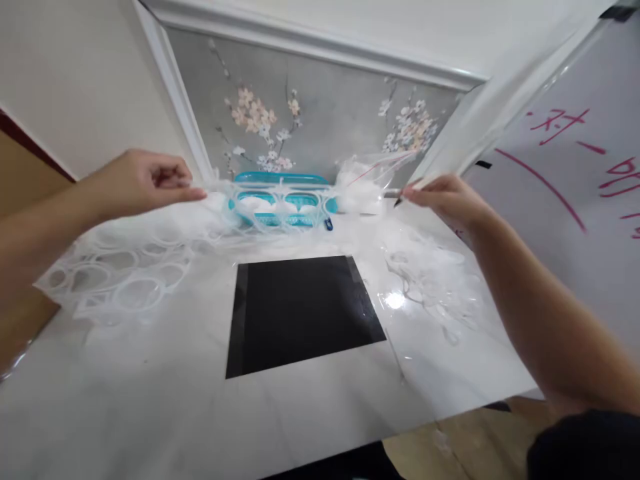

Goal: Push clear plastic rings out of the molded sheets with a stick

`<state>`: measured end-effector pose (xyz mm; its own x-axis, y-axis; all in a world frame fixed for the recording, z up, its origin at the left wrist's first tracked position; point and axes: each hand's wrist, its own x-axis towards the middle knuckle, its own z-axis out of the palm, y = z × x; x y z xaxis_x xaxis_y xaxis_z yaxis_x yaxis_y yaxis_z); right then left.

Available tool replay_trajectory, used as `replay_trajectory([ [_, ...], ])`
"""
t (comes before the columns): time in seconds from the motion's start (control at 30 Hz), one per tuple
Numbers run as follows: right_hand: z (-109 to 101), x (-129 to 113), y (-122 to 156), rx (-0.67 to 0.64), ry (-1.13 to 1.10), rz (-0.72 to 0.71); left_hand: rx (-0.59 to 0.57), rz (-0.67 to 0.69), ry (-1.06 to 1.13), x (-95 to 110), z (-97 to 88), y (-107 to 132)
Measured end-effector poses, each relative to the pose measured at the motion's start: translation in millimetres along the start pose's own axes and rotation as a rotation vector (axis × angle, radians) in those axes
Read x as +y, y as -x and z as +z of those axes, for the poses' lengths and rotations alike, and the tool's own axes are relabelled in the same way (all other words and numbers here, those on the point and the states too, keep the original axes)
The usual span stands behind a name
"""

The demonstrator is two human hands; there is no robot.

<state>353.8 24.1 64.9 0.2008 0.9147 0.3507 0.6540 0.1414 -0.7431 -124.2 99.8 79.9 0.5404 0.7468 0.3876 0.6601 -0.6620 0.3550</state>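
Translucent cut-out sheet [281, 189] hangs raised over the far side of the table [175, 400], in front of the blue basket [280, 178]; my left hand [150, 181] pinches its upper edge at left, fingers together. My right hand [445, 197] closes on a slim dark-tipped tool [399, 201]; cannot tell if it also grips sheet. Judged light, limp, slick, tearable at narrow webs; best held by the continuous edge.

A translucent, holed sheet [273, 189] hangs from the left hand [160, 181]. A slim, dark-tipped tool [398, 201] slants from the right hand [445, 196].
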Motion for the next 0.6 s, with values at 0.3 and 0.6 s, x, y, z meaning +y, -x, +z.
replay_trajectory([
  [0.3,3.1,11.7,44.3,-0.225,-0.318,-0.136,0.084,0.142,0.008,52.5,15.2,50.6],
  [0.6,58.5,70.5,138.0,-0.52,-0.046,0.185,-0.185,0.457,-0.053,80.1,125.2,181.2],
])
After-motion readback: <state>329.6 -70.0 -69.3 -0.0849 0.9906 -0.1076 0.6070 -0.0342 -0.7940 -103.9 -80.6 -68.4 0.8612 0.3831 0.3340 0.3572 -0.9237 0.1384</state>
